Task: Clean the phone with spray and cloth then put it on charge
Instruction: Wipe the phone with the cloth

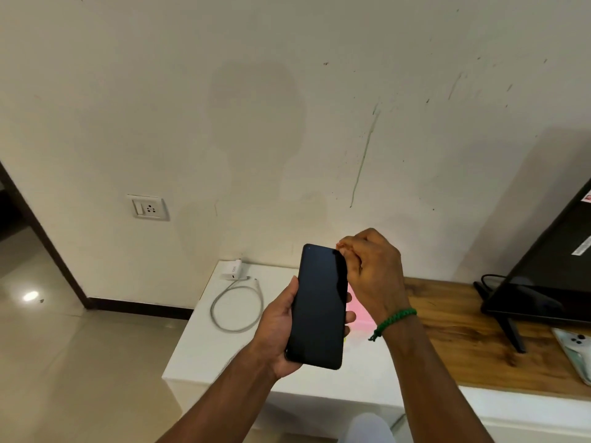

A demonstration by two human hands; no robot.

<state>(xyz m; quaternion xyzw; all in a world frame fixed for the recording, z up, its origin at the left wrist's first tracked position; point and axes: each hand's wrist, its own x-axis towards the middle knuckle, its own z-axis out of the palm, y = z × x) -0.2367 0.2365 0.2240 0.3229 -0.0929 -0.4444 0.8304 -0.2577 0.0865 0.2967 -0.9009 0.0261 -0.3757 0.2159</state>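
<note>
Phone [321, 306], dark screen up, is held over the worktop [204, 346] by the left hand [281, 327], fingers wrapped round its edges. The right hand [371, 270] curls its fingers at the top corner; whether they pinch anything cannot be told. A pink cloth [359, 310] lies behind the phone, a charger [232, 270] to the left. Tugging at that corner could lever the phone out of the one-handed grip.

Head-worn camera looks forward and down, close above the phone [319, 308].

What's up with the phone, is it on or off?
Off or asleep: the phone in the left hand shows a plain black screen, nothing lit.
</note>
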